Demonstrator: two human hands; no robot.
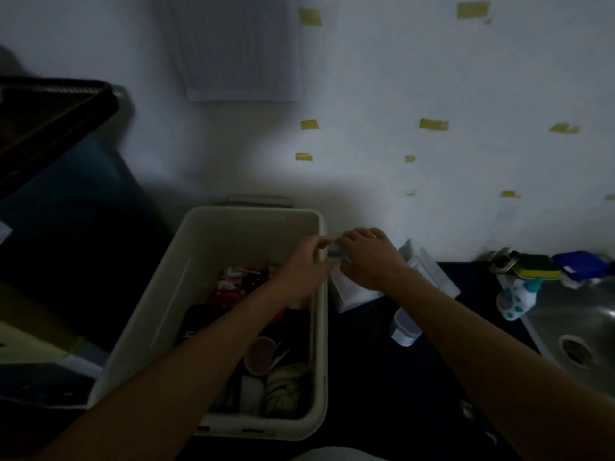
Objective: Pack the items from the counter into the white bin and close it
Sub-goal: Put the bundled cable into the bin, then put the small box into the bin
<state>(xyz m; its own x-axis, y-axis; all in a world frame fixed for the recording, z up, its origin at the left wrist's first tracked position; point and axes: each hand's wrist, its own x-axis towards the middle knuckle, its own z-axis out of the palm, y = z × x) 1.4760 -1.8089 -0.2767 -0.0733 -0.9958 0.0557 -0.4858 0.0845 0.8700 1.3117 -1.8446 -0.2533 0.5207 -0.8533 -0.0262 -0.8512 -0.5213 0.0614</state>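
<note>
The white bin (159, 314) stands open on the dark counter, holding several items: a red and pink packet, a dark flat pack, a brown paper cup and a pale bag. My left hand (304, 264) reaches over the bin's right rim. My right hand (367, 256) meets it there. Both pinch a small bluish item (336, 252) between their fingertips, right above the rim. What the item is cannot be made out in the dim light. A white box (352, 292) lies on the counter under my right hand. A small white container (402, 327) stands beside my right forearm.
A steel sink (579, 334) lies at the right, with a soap bottle (515, 299), a green-yellow sponge (537, 266) and a blue cloth (582, 262) behind it. A pale lid-like piece (259, 199) stands behind the bin against the wall. A dark rack (50, 118) hangs at upper left.
</note>
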